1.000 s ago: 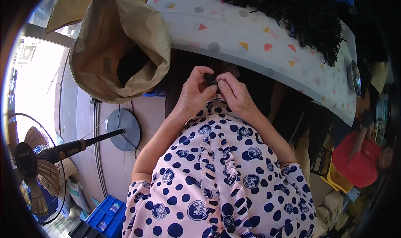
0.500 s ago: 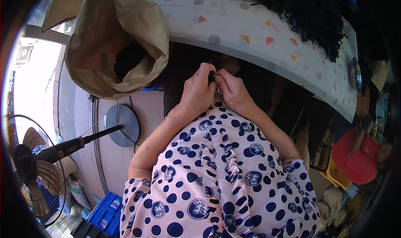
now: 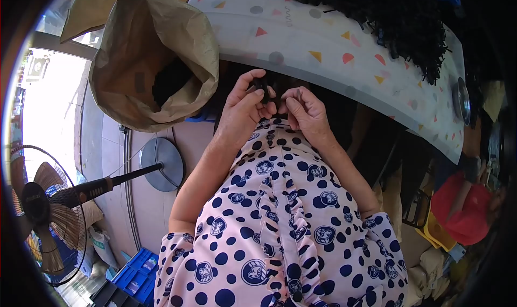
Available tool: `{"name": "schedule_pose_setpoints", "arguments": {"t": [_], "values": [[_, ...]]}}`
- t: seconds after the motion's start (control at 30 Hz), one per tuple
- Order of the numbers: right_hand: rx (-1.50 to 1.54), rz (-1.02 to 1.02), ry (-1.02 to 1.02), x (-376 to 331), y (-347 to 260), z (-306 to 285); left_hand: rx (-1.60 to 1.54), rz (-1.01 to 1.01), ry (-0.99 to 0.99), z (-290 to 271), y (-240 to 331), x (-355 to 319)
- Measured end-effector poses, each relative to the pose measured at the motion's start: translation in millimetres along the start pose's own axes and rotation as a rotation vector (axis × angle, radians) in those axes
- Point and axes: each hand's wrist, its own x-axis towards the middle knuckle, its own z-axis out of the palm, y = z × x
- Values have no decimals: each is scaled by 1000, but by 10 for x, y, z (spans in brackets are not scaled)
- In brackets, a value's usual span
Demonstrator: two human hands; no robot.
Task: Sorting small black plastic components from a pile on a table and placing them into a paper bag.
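My left hand (image 3: 242,113) and my right hand (image 3: 307,113) meet just below the edge of a table (image 3: 301,43) covered with a pale cloth printed with small coloured shapes. Both pinch a small black part (image 3: 265,87) between their fingertips. The left thumb and forefinger hold its upper end; the right fingers close on its lower side. A heap of similar small black parts (image 3: 398,16) lies on the table's far side. My spotted blouse fills the lower middle of the view.
An open brown paper sack (image 3: 156,54) with dark contents stands at the left of the table. A pedestal fan (image 3: 43,210) with a round grey base (image 3: 161,164) is at the lower left. Blue crates (image 3: 134,269) sit on the floor. A red item (image 3: 458,210) lies at the right.
My hands have stayed together under the table edge, working the small black part; the left fingers have lifted slightly above it. The view has shifted a little.
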Motion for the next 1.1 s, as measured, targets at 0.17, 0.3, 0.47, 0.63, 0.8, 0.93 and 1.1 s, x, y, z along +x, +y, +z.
{"name": "schedule_pose_setpoints", "arguments": {"t": [0.17,0.3,0.47,0.63,0.8,0.93,1.1], "values": [[78,-20,-17,39,3,-86,-29,-160,-111,-55,-45,10],[267,68,-44,21,-114,-75,50,-184,-195,19,-67,-23],[329,209,-213,0,2,-203,127,-221,-315,46,-73,-92],[58,81,-116,-15,-2,-123,410,-132,-271,62,-68,-125],[-99,-6,-3,-18,1,-19,830,124,-184,162,-119,-155],[-1,82,-24,-89,-229,98,913,308,-69,75,-195,-103],[9,182,-76,-86,-288,145,865,315,-28,43,-221,-76]]}}
